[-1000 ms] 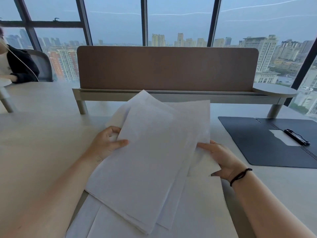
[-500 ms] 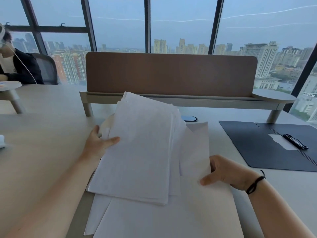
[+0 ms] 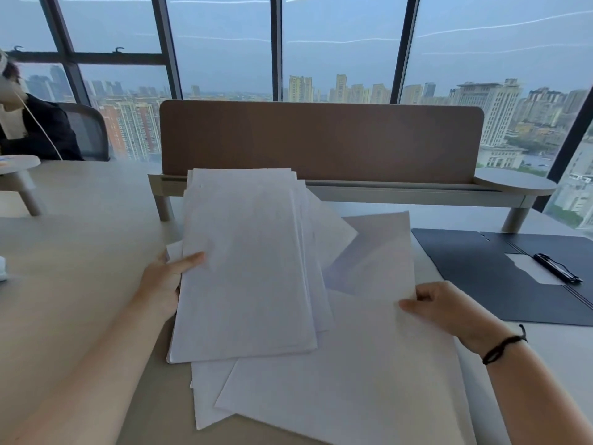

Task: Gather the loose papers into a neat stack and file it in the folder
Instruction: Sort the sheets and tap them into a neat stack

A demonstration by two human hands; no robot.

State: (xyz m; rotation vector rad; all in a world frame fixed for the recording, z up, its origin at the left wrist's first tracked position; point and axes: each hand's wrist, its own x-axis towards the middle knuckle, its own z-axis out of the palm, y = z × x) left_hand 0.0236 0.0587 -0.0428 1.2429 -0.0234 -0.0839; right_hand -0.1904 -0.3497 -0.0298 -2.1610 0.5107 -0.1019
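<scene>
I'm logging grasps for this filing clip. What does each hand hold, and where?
Left hand grips the gathered paper stack at its left edge; right hand pinches a single loose sheet at its lower right corner.

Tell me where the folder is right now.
In the head view the folder lies open on the desk at far right, beyond the right hand, with a black pen lying on it.

White paper stack (image 3: 244, 268) lifted, loose sheets (image 3: 353, 380) beneath, dark folder (image 3: 500, 274) open right.
</scene>
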